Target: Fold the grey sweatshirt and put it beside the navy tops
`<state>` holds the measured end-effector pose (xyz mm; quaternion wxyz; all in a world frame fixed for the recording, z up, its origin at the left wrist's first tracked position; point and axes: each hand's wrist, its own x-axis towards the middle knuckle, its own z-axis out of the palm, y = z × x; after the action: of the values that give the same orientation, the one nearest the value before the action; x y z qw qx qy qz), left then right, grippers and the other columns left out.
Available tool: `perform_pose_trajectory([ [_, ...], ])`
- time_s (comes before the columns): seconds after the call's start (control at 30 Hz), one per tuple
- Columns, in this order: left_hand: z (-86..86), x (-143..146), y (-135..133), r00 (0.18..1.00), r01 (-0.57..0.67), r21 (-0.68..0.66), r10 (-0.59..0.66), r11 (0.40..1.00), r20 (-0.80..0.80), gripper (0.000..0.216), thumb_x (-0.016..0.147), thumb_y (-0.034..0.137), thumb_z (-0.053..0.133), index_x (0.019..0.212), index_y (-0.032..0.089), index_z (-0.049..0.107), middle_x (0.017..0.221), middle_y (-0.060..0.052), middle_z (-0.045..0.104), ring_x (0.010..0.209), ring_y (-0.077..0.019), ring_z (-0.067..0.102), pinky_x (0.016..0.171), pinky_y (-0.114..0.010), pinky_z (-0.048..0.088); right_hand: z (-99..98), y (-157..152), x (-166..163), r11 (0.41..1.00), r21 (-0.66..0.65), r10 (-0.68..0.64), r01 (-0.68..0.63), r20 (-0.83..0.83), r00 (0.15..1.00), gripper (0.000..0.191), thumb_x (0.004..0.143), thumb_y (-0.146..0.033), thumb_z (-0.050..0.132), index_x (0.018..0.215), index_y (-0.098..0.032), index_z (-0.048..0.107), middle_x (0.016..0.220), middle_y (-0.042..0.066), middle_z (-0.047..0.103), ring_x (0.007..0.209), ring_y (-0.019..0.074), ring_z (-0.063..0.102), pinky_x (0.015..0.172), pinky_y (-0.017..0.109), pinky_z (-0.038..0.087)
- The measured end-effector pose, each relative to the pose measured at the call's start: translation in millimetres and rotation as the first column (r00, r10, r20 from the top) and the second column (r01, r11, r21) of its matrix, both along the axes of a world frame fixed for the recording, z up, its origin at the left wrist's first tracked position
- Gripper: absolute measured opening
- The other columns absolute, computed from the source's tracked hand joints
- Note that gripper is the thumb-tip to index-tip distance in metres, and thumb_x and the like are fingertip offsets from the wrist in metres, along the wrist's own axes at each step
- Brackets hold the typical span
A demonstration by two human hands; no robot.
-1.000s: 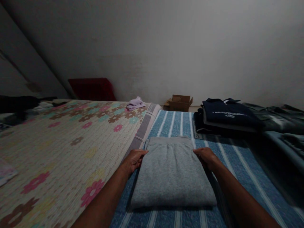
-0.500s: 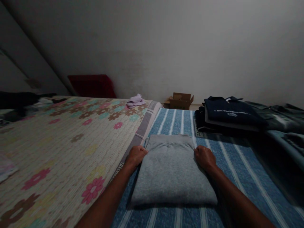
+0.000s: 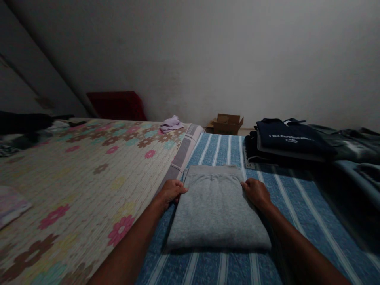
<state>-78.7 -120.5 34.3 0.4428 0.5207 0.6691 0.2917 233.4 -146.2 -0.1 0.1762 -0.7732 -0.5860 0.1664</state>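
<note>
Folded grey sweatpants (image 3: 219,209) lie flat on the blue striped bedding, with the ribbed, gathered waistband on the far side. My left hand (image 3: 171,191) pinches their left edge just below the waistband, thumb on top and fingers partly hidden. At the opposite edge, my right hand (image 3: 255,192) is closed on the cloth at about the same height. The folded bottom edge faces me.
Folded dark clothes (image 3: 291,136) are stacked at the right, beside more garments (image 3: 350,144). A flowered mat (image 3: 97,190) covers the left side, bearing a lilac cloth (image 3: 171,124). An open cardboard box (image 3: 227,125) and a red object (image 3: 115,105) stand by the wall.
The view has shifted slightly. Both hands remain at the sides of the sweatpants; the left fingers look a little looser, with the thumb stretched along the edge.
</note>
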Motion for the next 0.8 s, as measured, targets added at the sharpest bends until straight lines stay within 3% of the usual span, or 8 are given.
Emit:
perform_pose_trajectory([
  [0.33, -16.9, 0.9, 4.8, 0.993, -0.01, 0.062, 0.018, 0.998, -0.118, 0.013, 0.055, 0.017, 0.064, 0.059, 0.018, 0.052, 0.04, 0.007, 0.046, 0.035, -0.0092, 0.042, 0.038, -0.02, 0.028, 6.5, -0.9, -0.3, 0.997, -0.072, 0.001, 0.006, 0.1, 0.995, 0.028, 0.09, -0.038, 0.048, 0.086, -0.018, 0.068, 0.092, 0.012, 0.07, 0.088, 0.0229, 0.064, 0.066, 0.027, 0.039],
  [0.5, -19.4, 2.2, 3.9, 0.966, 0.008, 0.124, 0.024, 0.992, -0.259, 0.011, 0.058, 0.015, 0.064, 0.059, 0.018, 0.054, 0.043, 0.005, 0.049, 0.04, -0.0116, 0.048, 0.043, -0.021, 0.03, 28.0, -20.8, -6.6, 0.999, -0.039, 0.002, 0.005, 0.18, 0.984, 0.031, 0.093, -0.038, 0.043, 0.103, -0.017, 0.062, 0.101, 0.015, 0.067, 0.093, 0.0278, 0.062, 0.071, 0.033, 0.041],
  [0.6, -14.0, 2.1, 1.4, 0.935, 0.028, 0.176, 0.037, 0.984, -0.352, 0.012, 0.057, 0.013, 0.065, 0.057, 0.018, 0.054, 0.049, 0.003, 0.052, 0.053, -0.0158, 0.056, 0.05, -0.022, 0.035, 44.9, -51.6, -22.7, 0.981, 0.076, 0.153, -0.176, 0.243, 0.958, 0.028, 0.092, -0.036, 0.044, 0.105, -0.019, 0.061, 0.11, 0.013, 0.064, 0.1, 0.0267, 0.058, 0.08, 0.034, 0.041],
  [0.7, -2.4, 6.7, -9.0, 0.898, 0.064, 0.244, 0.05, 0.968, -0.437, 0.014, 0.057, 0.011, 0.067, 0.061, 0.018, 0.056, 0.063, -0.003, 0.06, 0.074, -0.0232, 0.062, 0.064, -0.027, 0.042, 51.6, -85.9, -45.4, 0.852, 0.17, 0.442, -0.494, 0.27, 0.855, 0.026, 0.09, -0.037, 0.049, 0.106, -0.02, 0.061, 0.119, 0.011, 0.06, 0.111, 0.0262, 0.053, 0.094, 0.036, 0.037],
  [0.8, 9.5, 22.4, -29.8, 0.872, 0.145, 0.323, 0.034, 0.935, -0.489, 0.017, 0.064, 0.012, 0.065, 0.08, 0.018, 0.061, 0.092, -0.01, 0.066, 0.101, -0.0278, 0.059, 0.086, -0.032, 0.042, 45.8, -106.9, -64.7, 0.743, 0.214, 0.57, -0.634, 0.294, 0.767, 0.044, 0.086, -0.04, 0.056, 0.123, -0.017, 0.055, 0.138, 0.013, 0.048, 0.13, 0.0306, 0.037, 0.106, 0.043, 0.027],
])
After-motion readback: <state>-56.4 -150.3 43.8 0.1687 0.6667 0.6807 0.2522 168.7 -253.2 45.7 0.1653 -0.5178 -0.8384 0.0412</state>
